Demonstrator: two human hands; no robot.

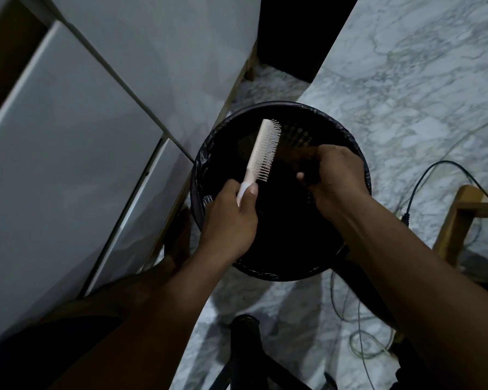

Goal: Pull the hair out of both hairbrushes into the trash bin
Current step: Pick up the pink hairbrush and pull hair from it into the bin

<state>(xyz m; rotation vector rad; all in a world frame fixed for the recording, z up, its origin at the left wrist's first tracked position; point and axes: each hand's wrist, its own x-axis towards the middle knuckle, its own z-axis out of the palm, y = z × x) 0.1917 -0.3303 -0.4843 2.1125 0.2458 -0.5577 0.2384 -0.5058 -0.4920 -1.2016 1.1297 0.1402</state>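
A round black trash bin lined with a dark bag stands on the marble floor below me. My left hand grips the handle of a pale pink hairbrush, held over the bin with its bristles facing right. My right hand hovers over the bin's right half, fingers curled around a dark clump that looks like hair. The brush bristles look bare. No second hairbrush is in view.
White cabinet doors rise on the left, close to the bin. Cables trail across the floor at the right beside a wooden frame. A black chair base sits near the bottom centre.
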